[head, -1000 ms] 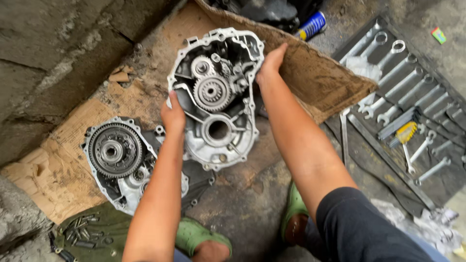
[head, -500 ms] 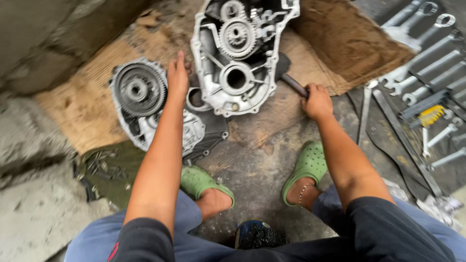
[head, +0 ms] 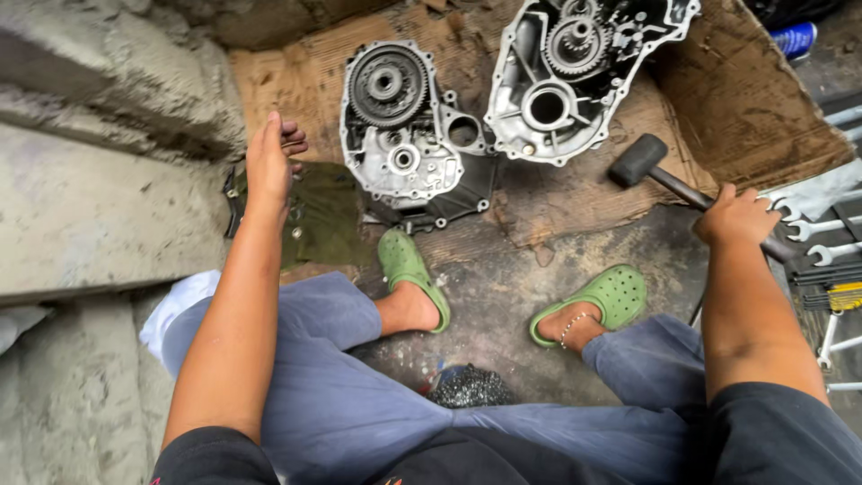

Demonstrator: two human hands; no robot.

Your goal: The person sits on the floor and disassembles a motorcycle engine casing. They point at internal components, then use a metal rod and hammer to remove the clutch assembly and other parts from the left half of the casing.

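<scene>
My right hand (head: 738,218) grips the handle of a black-headed mallet (head: 638,160), whose head hangs just above the cardboard. My left hand (head: 270,158) is raised over a dark green cloth (head: 319,216), fingers loosely curled and holding nothing. Two grey metal engine case halves lie on the cardboard: one with a large gear (head: 400,126) near my left foot, the other (head: 575,76) farther back with gears and a round bore.
My feet wear green clogs (head: 409,269) (head: 603,296). Several wrenches (head: 822,224) lie on a mat at the right. Worn cardboard (head: 745,108) covers the floor at the back. A blue can (head: 795,38) sits top right. Rough concrete (head: 99,198) rises at the left.
My left hand came off the case half and moved left over the green cloth. My right hand took the mallet and drew it back to the right. The view pulled back.
</scene>
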